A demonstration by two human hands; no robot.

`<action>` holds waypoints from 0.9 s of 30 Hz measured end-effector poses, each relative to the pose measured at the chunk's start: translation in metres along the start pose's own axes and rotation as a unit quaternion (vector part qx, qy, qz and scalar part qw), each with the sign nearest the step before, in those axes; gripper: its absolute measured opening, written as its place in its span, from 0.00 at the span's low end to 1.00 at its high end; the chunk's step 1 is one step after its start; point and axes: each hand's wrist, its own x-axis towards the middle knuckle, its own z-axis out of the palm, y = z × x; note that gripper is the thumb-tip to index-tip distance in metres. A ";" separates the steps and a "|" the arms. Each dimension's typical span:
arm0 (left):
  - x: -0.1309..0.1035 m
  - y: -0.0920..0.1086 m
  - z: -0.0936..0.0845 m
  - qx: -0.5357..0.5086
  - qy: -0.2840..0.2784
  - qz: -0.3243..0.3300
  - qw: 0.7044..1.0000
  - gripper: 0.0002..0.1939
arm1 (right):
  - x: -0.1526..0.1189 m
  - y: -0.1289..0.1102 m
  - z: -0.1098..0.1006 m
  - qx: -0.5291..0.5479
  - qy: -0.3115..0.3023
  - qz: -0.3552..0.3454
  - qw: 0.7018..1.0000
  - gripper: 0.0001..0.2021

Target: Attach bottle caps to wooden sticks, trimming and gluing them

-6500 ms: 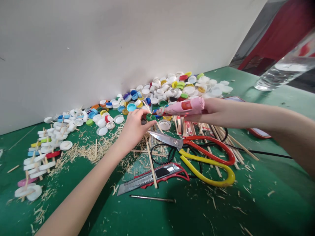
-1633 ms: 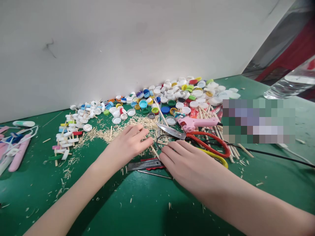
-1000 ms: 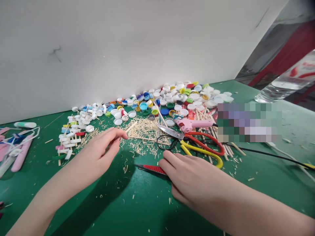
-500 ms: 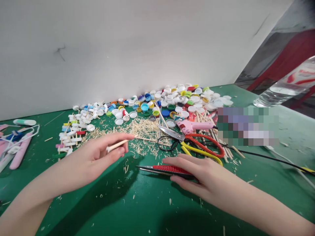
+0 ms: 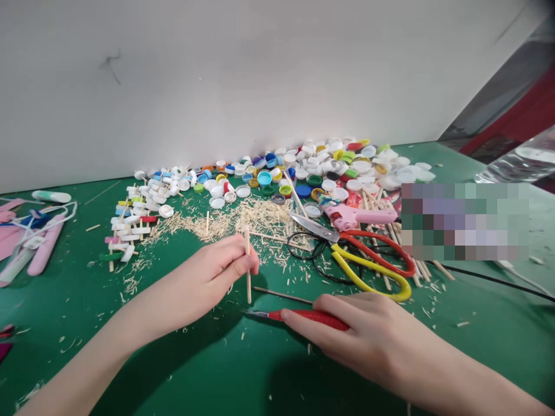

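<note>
My left hand pinches a short wooden stick, upright, between thumb and fingers. Its lower end hangs close to the tool on the right. My right hand is closed around a red-handled tool, its pointed metal tip aimed left, low over the green table. A thin dark rod also extends from under this hand; I cannot tell whether it belongs to the tool. Beyond both hands lie wood shavings and scissors with one red and one yellow handle.
Many bottle caps are heaped along the white wall. Caps joined by sticks stand at left, near pink tools. A pink glue gun lies beyond the scissors. A clear bottle is at far right.
The stick in my left hand has turned from nearly level to upright. My right hand has rolled over the red tool, and a thin rod now shows apart from its tip.
</note>
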 end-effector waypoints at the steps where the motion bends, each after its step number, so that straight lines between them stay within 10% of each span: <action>1: -0.001 0.000 0.001 0.002 -0.005 -0.007 1.000 0.15 | 0.000 0.000 0.001 -0.001 0.003 0.000 1.000 0.21; 27: -0.003 -0.002 -0.001 -0.049 -0.070 -0.011 0.996 0.10 | -0.003 -0.005 0.010 0.010 -0.037 0.028 0.999 0.23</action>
